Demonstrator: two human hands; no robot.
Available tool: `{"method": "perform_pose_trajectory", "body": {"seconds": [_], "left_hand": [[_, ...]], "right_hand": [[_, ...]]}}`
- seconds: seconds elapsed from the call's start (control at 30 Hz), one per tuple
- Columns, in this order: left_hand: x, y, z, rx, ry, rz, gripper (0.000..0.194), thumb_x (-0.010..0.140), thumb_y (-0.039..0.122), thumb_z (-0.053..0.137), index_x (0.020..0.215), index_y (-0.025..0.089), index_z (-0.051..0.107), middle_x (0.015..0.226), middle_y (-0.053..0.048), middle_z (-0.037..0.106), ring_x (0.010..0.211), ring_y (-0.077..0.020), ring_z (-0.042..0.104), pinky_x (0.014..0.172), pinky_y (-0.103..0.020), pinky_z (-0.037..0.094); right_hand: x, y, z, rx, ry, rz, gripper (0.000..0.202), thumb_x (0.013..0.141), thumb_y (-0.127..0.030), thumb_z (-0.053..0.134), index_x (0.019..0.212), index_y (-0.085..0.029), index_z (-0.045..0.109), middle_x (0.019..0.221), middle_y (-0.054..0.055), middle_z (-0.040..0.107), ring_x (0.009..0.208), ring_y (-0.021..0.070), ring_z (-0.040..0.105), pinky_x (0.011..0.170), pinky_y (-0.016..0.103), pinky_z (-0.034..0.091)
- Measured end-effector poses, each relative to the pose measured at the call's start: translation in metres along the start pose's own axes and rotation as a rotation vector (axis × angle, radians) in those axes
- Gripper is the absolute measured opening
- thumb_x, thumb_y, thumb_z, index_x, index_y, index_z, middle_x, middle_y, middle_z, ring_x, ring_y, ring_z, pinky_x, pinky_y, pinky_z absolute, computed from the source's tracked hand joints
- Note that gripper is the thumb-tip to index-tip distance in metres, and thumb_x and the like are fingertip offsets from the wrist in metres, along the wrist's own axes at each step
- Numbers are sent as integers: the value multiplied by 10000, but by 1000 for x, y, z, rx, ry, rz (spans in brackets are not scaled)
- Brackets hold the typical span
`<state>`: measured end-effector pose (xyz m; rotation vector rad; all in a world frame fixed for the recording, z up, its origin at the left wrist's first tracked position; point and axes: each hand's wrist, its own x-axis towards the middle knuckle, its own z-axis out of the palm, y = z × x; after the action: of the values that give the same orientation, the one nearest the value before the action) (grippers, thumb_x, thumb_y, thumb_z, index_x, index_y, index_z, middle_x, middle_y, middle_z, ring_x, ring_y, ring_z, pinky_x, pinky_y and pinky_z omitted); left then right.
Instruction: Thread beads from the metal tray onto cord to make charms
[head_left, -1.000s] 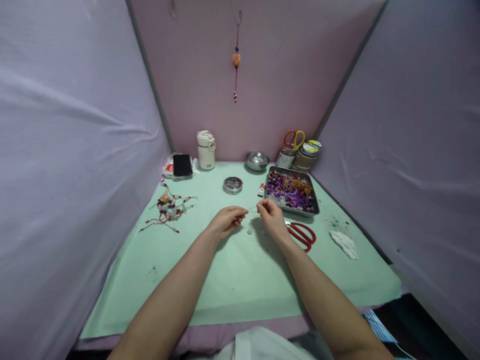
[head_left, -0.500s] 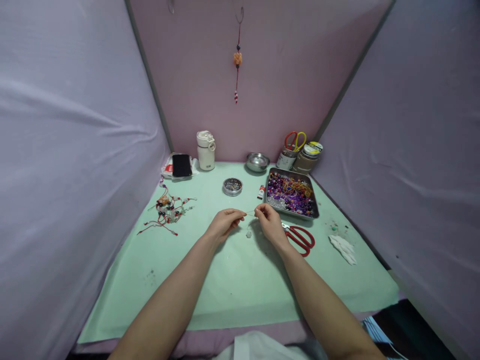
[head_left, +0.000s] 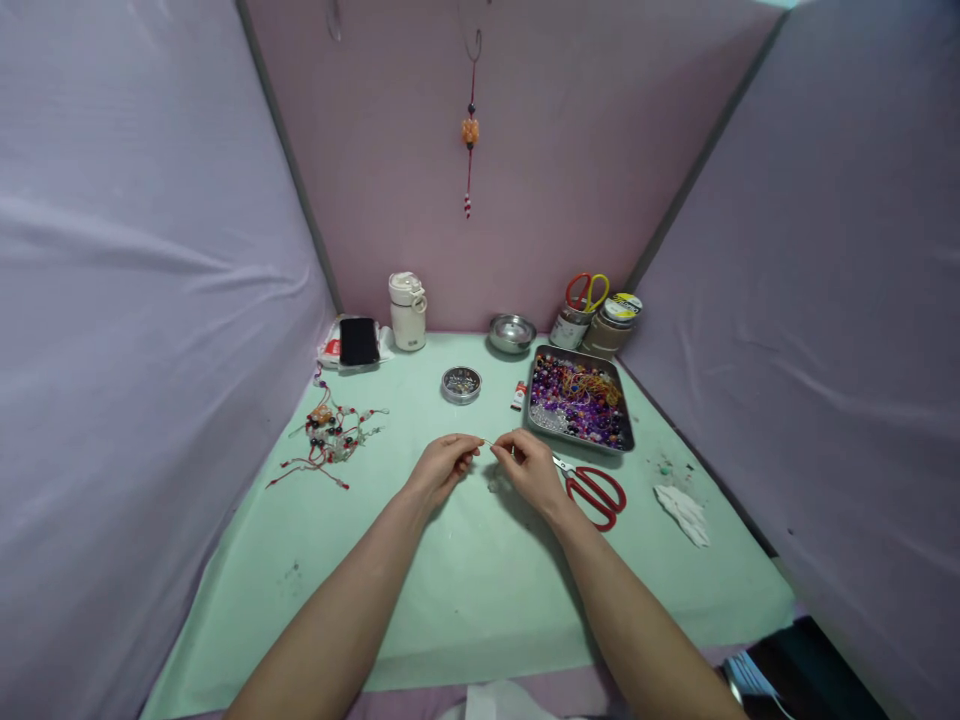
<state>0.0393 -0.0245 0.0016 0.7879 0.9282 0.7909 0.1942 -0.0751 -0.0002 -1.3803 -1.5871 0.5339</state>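
Over grn cloth (head_left: 465, 580), L hand (head_left: 444, 468) & R hand (head_left: 531, 470) pinch thin thread (head_left: 487, 442).

No word, number or brand can be read for certain. The jar (head_left: 606, 335) at the back right has a yellow and white lid (head_left: 623, 307) with dark marks like print (too small and slanted to spell out). Just beside it, the pot (head_left: 570, 328) with scissors (head_left: 597, 291) in it bears a pale label whose dark print is blurred. The white flask (head_left: 409, 315) carries a small dark mark low on its front, illegible. Left of the tray (head_left: 574, 440), a little red and white box (head_left: 519, 395) shows dark specks (lettering or not, I cannot tell). The packet (head_left: 330, 348) at the back left has a red patch with unreadable marks.
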Motion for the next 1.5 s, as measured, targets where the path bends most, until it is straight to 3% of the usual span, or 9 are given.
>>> {"method": "perform_pose_trajectory", "body": {"seconds": [0.17, 0.33, 0.53, 0.8, 1.07, 1.23, 1.5], "left_hand": [[-1, 2, 4, -82, -48, -53, 196, 563, 235, 733, 644, 118, 599, 616, 10, 529, 507, -30, 396, 467, -174, 270], [-9, 2, 9, 64, -16, 63, 194, 583, 279, 724, 662, 132, 626, 627, 1, 555, 543, -51, 432, 521, -195, 325], [-15, 2, 13, 169, -22, 129, 189, 607, 306, 710, 674, 136, 662, 655, -15, 588, 578, -69, 452, 577, -217, 349], [-13, 3, 10, 167, -86, 108, 363, 666, 456, 691, 781, 111, 690, 738, -60, 613, 580, -70, 445, 552, -215, 333], [-12, 2, 5, 315, -107, 172, 268, 622, 361, 749, 721, 120, 688, 693, -40, 598, 571, -66, 424, 534, -216, 326], [-8, 5, 1, 184, -69, 134, 247, 595, 319, 763, 715, 122, 675, 687, -25, 585, 566, -52, 446, 505, -184, 328], [-1, 6, 2, -142, -36, -80, 131, 591, 142, 713, 647, 116, 598, 621, 3, 519, 476, -18, 359, 384, -143, 204]], "right_hand": [[-1, -2, 1, 54, -32, 22, 178, 818, -366, 548, 752, -208, 601, 687, 12, 559, 627, 144, 469, 603, 280, 364], [-2, -5, 1, 142, 24, 142, 286, 792, -442, 566, 947, -206, 613, 575, -41, 479, 529, 122, 423, 540, 258, 350], [-1, -3, 0, 164, -24, 129, 293, 802, -454, 543, 672, -194, 582, 604, -9, 519, 556, 124, 427, 545, 258, 343], [0, 0, -3, 164, -23, 126, 281, 810, -440, 533, 690, -191, 583, 593, -17, 493, 551, 118, 415, 522, 247, 324], [-2, -1, -3, 114, -30, 106, 265, 810, -423, 528, 710, -186, 593, 601, -15, 514, 552, 114, 422, 521, 245, 328], [-3, -4, -5, 94, 23, 90, 255, 770, -414, 583, 892, -192, 547, 614, -47, 485, 549, 109, 433, 543, 237, 354], [-7, -3, 3, -95, -57, -79, 96, 798, -232, 529, 736, -187, 587, 699, 8, 581, 636, 128, 490, 615, 251, 369]]}}
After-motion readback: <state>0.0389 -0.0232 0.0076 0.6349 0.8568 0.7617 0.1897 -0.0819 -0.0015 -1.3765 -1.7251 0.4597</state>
